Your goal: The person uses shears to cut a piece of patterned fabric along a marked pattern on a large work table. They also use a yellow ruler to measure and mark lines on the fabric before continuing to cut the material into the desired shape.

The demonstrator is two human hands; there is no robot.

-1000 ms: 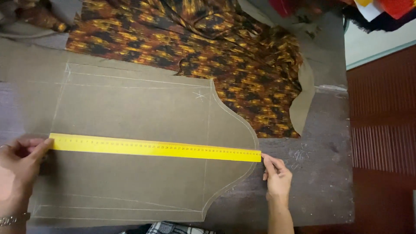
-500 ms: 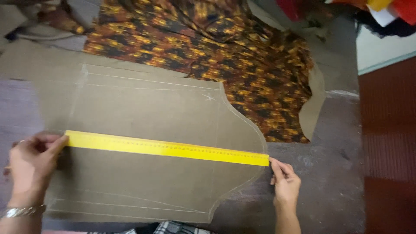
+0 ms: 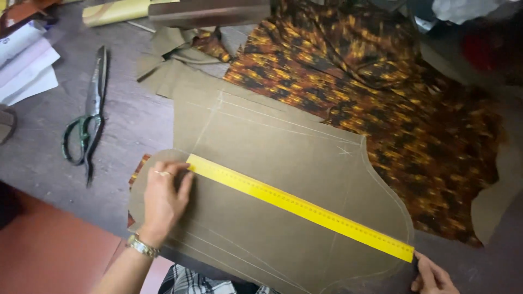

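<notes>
Across the middle of the dark, scuffed worktop [image 3: 125, 125] lies a flat piece of olive-brown fabric [image 3: 272, 163], matte and smooth, cut with straight upper edges and a rounded, bulging right side; thin pale chalk lines run over it, some straight, some following the curve. On top of it a long, stiff yellow ruler [image 3: 299, 209] runs slantwise from upper left to lower right, its edge finely marked with dark ticks. The left hand [image 3: 162, 198] rests palm down on the fabric with fingers spread flat, the fingertips touching the ruler's upper-left end; a ring and a metal wrist bracelet show on it. The right hand [image 3: 433, 276] is only partly in view at the bottom edge, its fingertips pressed against the ruler's lower-right end, grasping nothing that can be seen. Behind the olive piece a crumpled patterned cloth [image 3: 381, 92] in orange, yellow and dark brown spreads in soft folds, partly tucked under it. Well to the left, a pair of large tailor's scissors [image 3: 87, 117] with dark green handles lies closed on the bare worktop. Near the top left corner sits a loose stack of white papers [image 3: 27, 68], and a yellowish roll [image 3: 114, 11] lies along the far edge.
</notes>
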